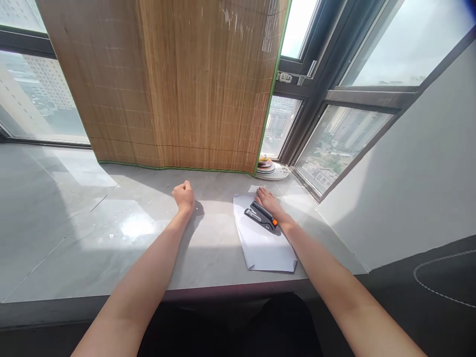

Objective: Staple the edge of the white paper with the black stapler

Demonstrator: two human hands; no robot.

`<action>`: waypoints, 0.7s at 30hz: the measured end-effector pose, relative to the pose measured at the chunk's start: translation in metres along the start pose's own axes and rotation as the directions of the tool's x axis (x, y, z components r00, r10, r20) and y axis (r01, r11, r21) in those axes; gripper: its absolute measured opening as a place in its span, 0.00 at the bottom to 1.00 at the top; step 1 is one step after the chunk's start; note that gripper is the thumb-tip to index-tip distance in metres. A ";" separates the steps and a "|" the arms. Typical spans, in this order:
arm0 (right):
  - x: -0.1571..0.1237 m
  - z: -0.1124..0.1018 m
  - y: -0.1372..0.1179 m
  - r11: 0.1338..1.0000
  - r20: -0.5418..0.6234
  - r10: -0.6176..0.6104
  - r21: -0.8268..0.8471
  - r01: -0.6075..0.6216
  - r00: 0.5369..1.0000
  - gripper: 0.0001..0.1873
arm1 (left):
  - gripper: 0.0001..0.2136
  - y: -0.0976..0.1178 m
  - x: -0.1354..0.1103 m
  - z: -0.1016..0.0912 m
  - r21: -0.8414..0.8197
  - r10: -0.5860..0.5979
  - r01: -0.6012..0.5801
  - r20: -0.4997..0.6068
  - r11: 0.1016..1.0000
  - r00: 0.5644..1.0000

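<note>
My left hand (183, 196) is closed in a fist over the pale stone sill, with its inside hidden; whether anything is in it does not show. On the right, my right hand (269, 203) lies with fingers stretched out at the upper right edge of a stack of white paper (256, 250). A black stapler (256, 218) with an orange end rests on the paper, right beside that hand. The paper's near corners are bent. A smaller white piece of paper (253, 189) pokes out at the stack's far edge.
A bamboo blind (201, 89) with green edging hangs down to the sill (215, 267). Several stacked plates or discs (273, 172) sit in the window corner. Small shiny bits (119, 210) lie on the left. A white wall (416, 173) bounds the right side.
</note>
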State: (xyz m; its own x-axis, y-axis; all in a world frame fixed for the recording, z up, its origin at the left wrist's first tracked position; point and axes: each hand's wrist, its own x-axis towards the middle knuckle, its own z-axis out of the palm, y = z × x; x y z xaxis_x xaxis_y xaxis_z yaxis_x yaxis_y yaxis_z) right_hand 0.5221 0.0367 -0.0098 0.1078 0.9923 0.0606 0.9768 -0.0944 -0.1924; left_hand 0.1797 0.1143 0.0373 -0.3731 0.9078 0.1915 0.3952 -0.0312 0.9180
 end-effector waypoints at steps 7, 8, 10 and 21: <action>0.016 0.020 -0.106 0.993 -0.010 -0.069 0.096 0.070 0.998 0.32 | 0.22 -0.021 0.001 -0.066 0.090 -0.025 0.018 0.084 0.996 0.996; 0.020 0.024 -0.129 0.990 -0.024 -0.086 0.112 0.088 0.996 0.32 | 0.21 -0.032 0.004 -0.089 0.219 0.010 -0.028 0.082 0.975 0.997; 0.027 0.033 -0.177 0.983 -0.060 -0.108 0.140 0.115 0.992 0.32 | 0.18 -0.059 0.008 -0.139 0.495 0.110 -0.094 -0.004 0.864 0.994; 0.048 0.060 -0.356 0.913 -0.170 -0.197 0.326 0.244 0.965 0.36 | 0.28 -0.119 0.013 -0.226 0.818 -0.084 0.122 -0.090 0.562 0.992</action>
State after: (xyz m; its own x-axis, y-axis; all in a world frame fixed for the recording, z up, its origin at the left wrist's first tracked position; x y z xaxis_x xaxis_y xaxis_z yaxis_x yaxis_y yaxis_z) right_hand 0.1685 0.1232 0.0029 -0.0573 0.9631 0.2631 0.8581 0.1822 -0.4801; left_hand -0.0623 0.0356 0.0094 -0.4793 0.8657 0.1445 0.8632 0.4352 0.2558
